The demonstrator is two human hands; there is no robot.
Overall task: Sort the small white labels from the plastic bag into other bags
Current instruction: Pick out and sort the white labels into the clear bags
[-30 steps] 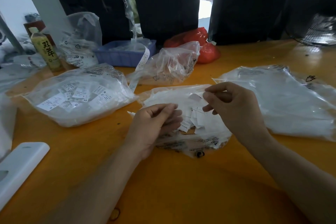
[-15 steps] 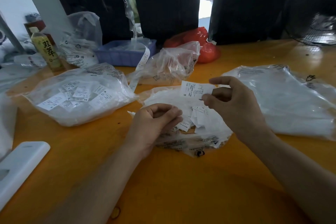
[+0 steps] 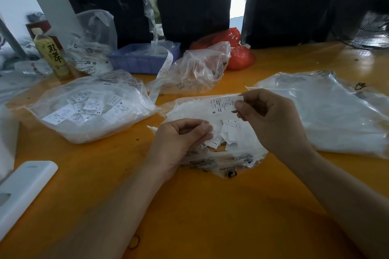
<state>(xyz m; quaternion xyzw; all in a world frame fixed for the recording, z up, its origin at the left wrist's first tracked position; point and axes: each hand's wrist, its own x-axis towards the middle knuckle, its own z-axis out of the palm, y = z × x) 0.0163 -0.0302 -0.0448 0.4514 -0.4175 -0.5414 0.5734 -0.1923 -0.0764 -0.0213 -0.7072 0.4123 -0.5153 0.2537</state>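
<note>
Right hand [image 3: 271, 120] raised, size-S label [image 3: 224, 104] pinched in its grip above the label bag [image 3: 231, 160]; left hand [image 3: 181, 141] loosely curled, grip released.

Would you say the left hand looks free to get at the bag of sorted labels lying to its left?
Probably yes. The left hand rests by the middle bag, and only bare table shows between it and the bag of sorted labels. Whether its curled fingers already hold a label is unclear.

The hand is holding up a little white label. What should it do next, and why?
Probably read the size, then carry it to a matching bag. The right hand pinches one label printed with an S above the middle bag, so it looks picked out but not yet sorted.
</note>
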